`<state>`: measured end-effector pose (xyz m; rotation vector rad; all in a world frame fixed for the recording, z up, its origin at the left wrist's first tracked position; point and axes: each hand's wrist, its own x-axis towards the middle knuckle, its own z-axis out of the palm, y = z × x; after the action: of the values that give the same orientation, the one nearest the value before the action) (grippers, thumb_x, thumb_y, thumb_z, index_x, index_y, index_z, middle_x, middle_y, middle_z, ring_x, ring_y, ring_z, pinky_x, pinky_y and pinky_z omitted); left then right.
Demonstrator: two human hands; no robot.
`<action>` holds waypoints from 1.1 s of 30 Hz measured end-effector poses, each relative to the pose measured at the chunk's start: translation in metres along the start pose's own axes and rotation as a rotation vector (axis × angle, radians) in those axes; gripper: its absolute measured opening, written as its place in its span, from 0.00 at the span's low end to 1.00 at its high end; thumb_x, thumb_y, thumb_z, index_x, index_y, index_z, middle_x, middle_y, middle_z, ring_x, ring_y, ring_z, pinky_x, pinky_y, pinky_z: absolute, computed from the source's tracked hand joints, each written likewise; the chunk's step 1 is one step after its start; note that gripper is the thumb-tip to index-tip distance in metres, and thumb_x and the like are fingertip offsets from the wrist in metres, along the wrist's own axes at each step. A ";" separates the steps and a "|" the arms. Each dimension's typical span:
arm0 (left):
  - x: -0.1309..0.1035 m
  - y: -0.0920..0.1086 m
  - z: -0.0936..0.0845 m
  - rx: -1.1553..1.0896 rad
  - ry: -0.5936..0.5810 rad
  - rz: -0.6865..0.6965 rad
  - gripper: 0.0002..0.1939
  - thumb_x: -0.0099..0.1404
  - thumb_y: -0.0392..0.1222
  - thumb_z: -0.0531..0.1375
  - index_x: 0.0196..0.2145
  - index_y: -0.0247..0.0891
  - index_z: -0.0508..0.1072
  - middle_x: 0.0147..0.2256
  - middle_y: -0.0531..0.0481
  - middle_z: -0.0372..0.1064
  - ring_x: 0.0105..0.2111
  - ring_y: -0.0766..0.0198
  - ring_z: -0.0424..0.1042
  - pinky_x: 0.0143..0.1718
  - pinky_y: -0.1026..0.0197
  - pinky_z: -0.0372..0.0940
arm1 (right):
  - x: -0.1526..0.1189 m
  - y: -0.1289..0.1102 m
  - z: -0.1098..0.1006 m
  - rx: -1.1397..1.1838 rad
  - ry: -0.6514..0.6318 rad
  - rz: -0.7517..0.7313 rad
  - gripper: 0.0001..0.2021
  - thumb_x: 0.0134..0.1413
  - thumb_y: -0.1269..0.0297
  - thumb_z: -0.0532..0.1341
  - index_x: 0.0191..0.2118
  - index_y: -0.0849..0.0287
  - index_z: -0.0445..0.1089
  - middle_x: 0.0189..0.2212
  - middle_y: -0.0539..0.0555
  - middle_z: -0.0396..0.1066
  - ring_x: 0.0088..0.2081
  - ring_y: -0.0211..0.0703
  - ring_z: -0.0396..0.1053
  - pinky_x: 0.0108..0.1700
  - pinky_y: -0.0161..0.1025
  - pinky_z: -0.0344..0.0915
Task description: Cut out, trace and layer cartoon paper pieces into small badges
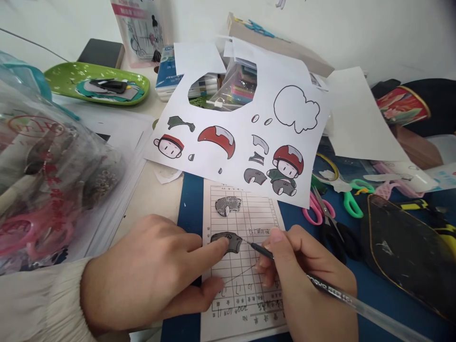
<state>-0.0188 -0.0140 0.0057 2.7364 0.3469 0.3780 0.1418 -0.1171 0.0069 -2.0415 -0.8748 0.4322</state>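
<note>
Beyond both hands leans a big white paper sheet [245, 123] with rounded holes cut through it and cartoon figures; the printed form [249, 213] lies below it, partly covered by the hands. The clear, crinkled plastic bag [53, 190] is cut off at the edge. The left hand [153, 270], loosely curled, presses a fingertip on the dark grey cutout [228, 241], hiding some of it. The right hand [302, 275] grips a slim pen [320, 285], its tip at the cutout's edge.

Looks like a craft corner, with scissors [341, 237], a marker box [165, 71] and a cut-up cartoon sheet [242, 124] crowding the table [144, 199].
</note>
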 end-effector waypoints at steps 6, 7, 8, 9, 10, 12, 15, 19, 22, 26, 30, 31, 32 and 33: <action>0.000 0.000 -0.001 -0.009 -0.005 -0.001 0.10 0.68 0.43 0.55 0.44 0.37 0.71 0.20 0.56 0.69 0.15 0.62 0.67 0.17 0.57 0.51 | 0.000 0.001 0.000 -0.055 -0.011 -0.022 0.23 0.62 0.56 0.57 0.16 0.56 0.59 0.11 0.48 0.61 0.13 0.33 0.53 0.15 0.33 0.51; 0.000 0.000 0.000 -0.008 -0.008 -0.002 0.10 0.68 0.43 0.55 0.44 0.37 0.71 0.20 0.56 0.69 0.15 0.62 0.67 0.17 0.57 0.51 | 0.000 0.002 0.000 -0.062 -0.011 -0.025 0.22 0.62 0.56 0.57 0.16 0.56 0.59 0.11 0.48 0.61 0.13 0.34 0.53 0.15 0.33 0.51; -0.001 0.000 0.000 -0.006 -0.013 -0.006 0.10 0.68 0.43 0.55 0.44 0.37 0.71 0.20 0.56 0.69 0.15 0.62 0.67 0.18 0.58 0.51 | 0.000 0.002 0.000 -0.066 -0.011 -0.028 0.22 0.62 0.57 0.56 0.17 0.56 0.60 0.11 0.48 0.60 0.13 0.34 0.54 0.15 0.33 0.51; -0.001 0.000 0.000 -0.005 -0.020 -0.011 0.10 0.68 0.43 0.55 0.44 0.37 0.71 0.20 0.56 0.70 0.15 0.62 0.68 0.18 0.58 0.52 | 0.000 0.003 0.000 -0.069 -0.013 -0.032 0.22 0.62 0.57 0.56 0.17 0.56 0.60 0.10 0.48 0.60 0.13 0.34 0.54 0.15 0.33 0.50; -0.002 0.000 0.000 -0.004 -0.025 -0.014 0.10 0.68 0.43 0.55 0.44 0.37 0.71 0.20 0.55 0.70 0.16 0.62 0.68 0.18 0.58 0.52 | 0.000 0.003 0.000 -0.069 -0.015 -0.037 0.22 0.62 0.57 0.56 0.17 0.56 0.60 0.10 0.48 0.59 0.13 0.34 0.54 0.15 0.33 0.50; -0.001 0.000 0.000 -0.006 -0.022 -0.015 0.10 0.68 0.43 0.55 0.43 0.37 0.71 0.20 0.55 0.71 0.16 0.62 0.68 0.18 0.59 0.52 | 0.001 0.004 0.000 -0.070 -0.019 -0.048 0.22 0.62 0.57 0.56 0.17 0.56 0.59 0.10 0.47 0.59 0.13 0.34 0.53 0.15 0.32 0.51; -0.001 -0.001 0.000 -0.010 -0.016 -0.013 0.10 0.67 0.43 0.55 0.43 0.37 0.71 0.20 0.55 0.70 0.16 0.62 0.68 0.18 0.59 0.53 | 0.001 0.004 0.001 -0.072 -0.022 -0.054 0.22 0.62 0.58 0.56 0.16 0.56 0.59 0.10 0.47 0.59 0.13 0.33 0.53 0.14 0.32 0.50; 0.000 -0.001 -0.001 -0.004 0.001 0.006 0.10 0.68 0.42 0.55 0.43 0.36 0.71 0.20 0.55 0.71 0.16 0.62 0.68 0.18 0.59 0.53 | 0.000 0.005 -0.001 0.015 -0.010 0.022 0.22 0.61 0.57 0.58 0.16 0.57 0.60 0.11 0.47 0.61 0.13 0.32 0.55 0.15 0.31 0.52; 0.000 -0.001 -0.001 0.019 0.005 0.024 0.11 0.68 0.42 0.55 0.43 0.35 0.72 0.20 0.55 0.70 0.15 0.62 0.67 0.17 0.58 0.53 | 0.004 0.009 -0.009 0.228 -0.090 0.084 0.21 0.60 0.55 0.59 0.18 0.57 0.62 0.14 0.48 0.66 0.14 0.33 0.59 0.15 0.30 0.57; -0.001 -0.001 -0.001 0.046 -0.013 0.030 0.11 0.68 0.42 0.55 0.44 0.35 0.72 0.20 0.55 0.70 0.15 0.62 0.68 0.18 0.58 0.53 | 0.017 0.015 -0.021 0.248 -0.268 -0.046 0.18 0.59 0.52 0.61 0.23 0.57 0.69 0.23 0.52 0.75 0.26 0.42 0.74 0.26 0.33 0.71; -0.001 -0.001 0.000 0.055 -0.007 0.046 0.12 0.69 0.43 0.53 0.44 0.36 0.71 0.20 0.55 0.70 0.16 0.62 0.68 0.18 0.57 0.54 | 0.029 0.013 -0.022 0.174 -0.335 -0.081 0.17 0.60 0.49 0.59 0.28 0.56 0.70 0.28 0.52 0.77 0.34 0.44 0.77 0.31 0.34 0.72; -0.001 -0.002 0.000 0.054 0.005 0.053 0.12 0.69 0.43 0.53 0.44 0.35 0.71 0.20 0.55 0.70 0.15 0.62 0.68 0.17 0.57 0.53 | 0.030 0.012 -0.021 0.198 -0.355 -0.069 0.17 0.61 0.49 0.59 0.28 0.56 0.68 0.27 0.51 0.77 0.34 0.43 0.77 0.32 0.34 0.72; -0.001 -0.002 0.001 0.052 0.015 0.058 0.12 0.70 0.43 0.53 0.44 0.35 0.71 0.20 0.55 0.70 0.15 0.62 0.68 0.17 0.57 0.54 | 0.031 0.010 -0.019 0.227 -0.369 -0.061 0.17 0.61 0.49 0.58 0.28 0.56 0.67 0.27 0.51 0.76 0.35 0.42 0.77 0.34 0.34 0.72; -0.001 -0.002 0.001 0.053 0.023 0.062 0.12 0.70 0.43 0.53 0.45 0.35 0.71 0.20 0.55 0.70 0.15 0.62 0.68 0.17 0.57 0.54 | 0.032 0.009 -0.017 0.253 -0.384 -0.057 0.17 0.61 0.49 0.58 0.28 0.56 0.67 0.27 0.50 0.76 0.35 0.42 0.77 0.35 0.34 0.72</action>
<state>-0.0199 -0.0129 0.0039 2.8018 0.2827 0.4227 0.1778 -0.1077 0.0098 -1.7240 -1.0434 0.8773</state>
